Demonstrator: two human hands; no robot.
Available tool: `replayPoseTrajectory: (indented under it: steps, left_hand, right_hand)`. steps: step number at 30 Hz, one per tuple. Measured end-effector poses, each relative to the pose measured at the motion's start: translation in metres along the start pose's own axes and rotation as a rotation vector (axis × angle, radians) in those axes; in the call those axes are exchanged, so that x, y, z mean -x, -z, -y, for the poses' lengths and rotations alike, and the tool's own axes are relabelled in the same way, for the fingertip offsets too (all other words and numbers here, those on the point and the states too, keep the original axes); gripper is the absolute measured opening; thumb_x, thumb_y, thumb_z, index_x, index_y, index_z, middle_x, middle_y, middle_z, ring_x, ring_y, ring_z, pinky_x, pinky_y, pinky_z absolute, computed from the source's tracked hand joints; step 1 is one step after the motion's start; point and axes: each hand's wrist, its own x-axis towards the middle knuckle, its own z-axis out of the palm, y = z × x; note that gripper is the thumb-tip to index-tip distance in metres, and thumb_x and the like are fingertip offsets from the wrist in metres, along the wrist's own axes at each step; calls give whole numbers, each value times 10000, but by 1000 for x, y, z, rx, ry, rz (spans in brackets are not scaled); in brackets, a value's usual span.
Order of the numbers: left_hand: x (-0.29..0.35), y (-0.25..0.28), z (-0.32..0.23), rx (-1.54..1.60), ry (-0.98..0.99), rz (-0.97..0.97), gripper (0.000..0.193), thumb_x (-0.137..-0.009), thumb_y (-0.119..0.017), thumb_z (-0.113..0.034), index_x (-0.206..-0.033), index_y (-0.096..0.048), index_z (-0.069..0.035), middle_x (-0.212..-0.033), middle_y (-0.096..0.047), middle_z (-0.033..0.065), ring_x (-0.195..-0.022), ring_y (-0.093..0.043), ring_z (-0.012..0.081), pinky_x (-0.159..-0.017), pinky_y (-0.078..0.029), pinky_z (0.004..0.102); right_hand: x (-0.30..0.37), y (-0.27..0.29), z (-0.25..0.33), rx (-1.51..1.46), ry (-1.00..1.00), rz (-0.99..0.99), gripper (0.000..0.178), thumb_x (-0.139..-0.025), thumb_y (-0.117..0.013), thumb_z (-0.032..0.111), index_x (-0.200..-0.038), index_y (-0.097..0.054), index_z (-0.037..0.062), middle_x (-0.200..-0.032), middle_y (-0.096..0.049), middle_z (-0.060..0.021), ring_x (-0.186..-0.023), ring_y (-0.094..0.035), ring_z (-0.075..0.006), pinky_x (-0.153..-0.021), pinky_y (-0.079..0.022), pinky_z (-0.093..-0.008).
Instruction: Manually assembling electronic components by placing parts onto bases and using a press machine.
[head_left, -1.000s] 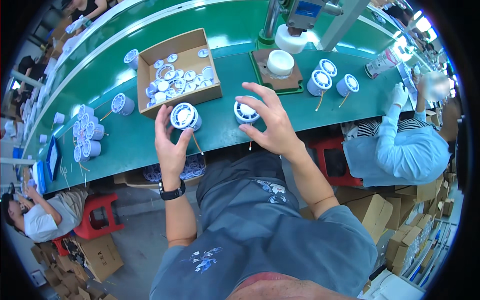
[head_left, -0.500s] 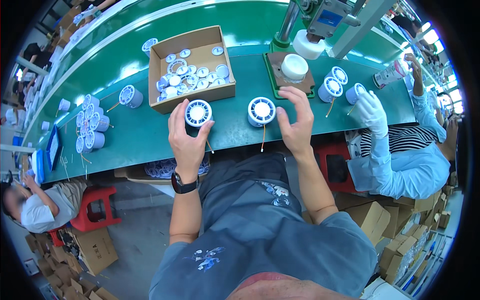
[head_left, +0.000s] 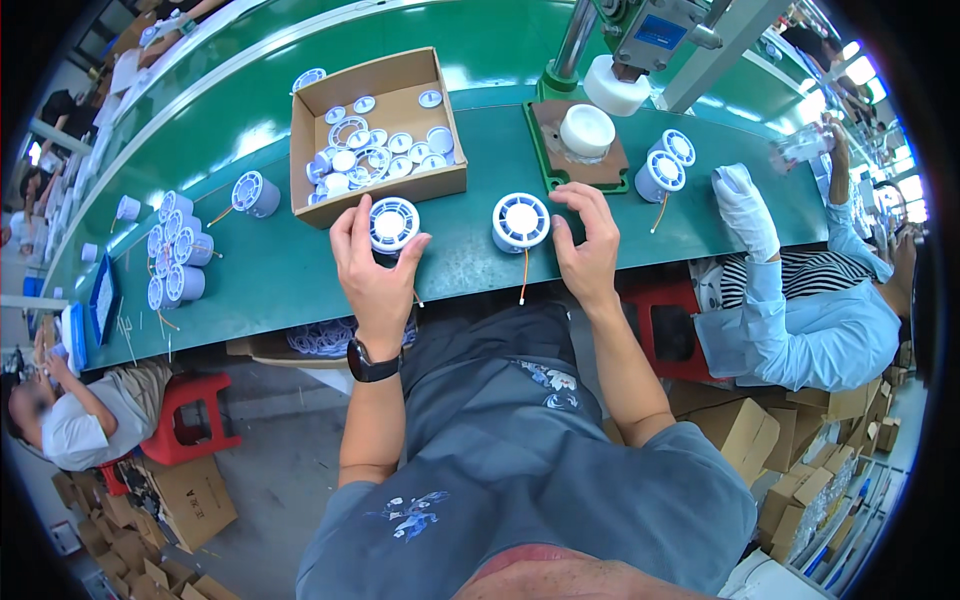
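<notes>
My left hand (head_left: pixel 372 265) is closed around a white round fan unit (head_left: pixel 394 224) with a slotted top, fingers along its left side and thumb at its right. A short orange wire with a small plug hangs below that unit. To its right, a second white fan unit (head_left: pixel 521 222) stands upright on the green bench, its orange wire hanging over the front edge. My right hand (head_left: pixel 588 245) is open beside this second unit, thumb near its right side and fingers spread behind. Whether the thumb touches it, I cannot tell.
A cardboard box (head_left: pixel 455 181) of white discs and rings stands behind my left hand. A green press (head_left: pixel 570 85) with a white round block (head_left: pixel 587 131) is at the back right. More fan units (head_left: pixel 181 245) cluster at left. A co-worker's gloved hand (head_left: pixel 748 212) rests at right.
My right hand has shifted slightly left, its fingers a little closer together. The fan unit beside the co-worker's gloved hand no longer shows. The co-worker's other hand has moved the object it holds.
</notes>
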Motion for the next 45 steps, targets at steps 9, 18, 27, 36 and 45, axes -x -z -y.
replayPoseTrajectory:
  steps: [9,18,27,36,45]
  left_hand:
    - [2,0,3,194,162,67,680,-744,-844,-192,-1296,-506,17,-1164,-584,164,-1064,-600,306,-926,-476,394]
    - [5,7,-8,163,91,4,703,-747,-829,-141,-1320,-452,11,-1190,-590,173,-1102,-594,274,-907,-483,374]
    - [20,-34,-79,489,20,274,689,-776,-778,-84,-1373,-450,21,-1294,-554,145,-1175,-554,221,-995,-444,354]
    - [-17,-85,-77,630,161,422,597,-742,-823,-105,-1257,-564,49,-1039,-693,109,-925,-660,163,-829,-530,288]
    - [-98,-167,-107,685,63,418,511,-752,-831,-139,-1175,-614,50,-1017,-699,105,-910,-661,160,-831,-529,297]
  right_hand:
    - [1,-1,0,3,-7,25,244,-773,-604,-76,-1000,-664,-10,-1056,-641,-144,-943,-636,-281,-801,-502,-337]
    - [3,4,0,-39,-18,16,245,-770,-625,-64,-1003,-666,0,-1039,-630,-150,-937,-641,-309,-817,-514,-370]
    - [-55,74,10,-83,173,-323,245,-784,-600,-81,-1009,-664,-8,-975,-645,-125,-792,-636,-190,-711,-513,-294]
    - [-80,147,-5,-46,208,-477,196,-866,-589,-40,-1054,-640,-30,-1037,-626,-81,-873,-601,-135,-784,-485,-259]
    - [-117,143,11,17,270,-394,200,-872,-595,-7,-1063,-656,2,-999,-638,-70,-868,-607,-128,-789,-499,-260]
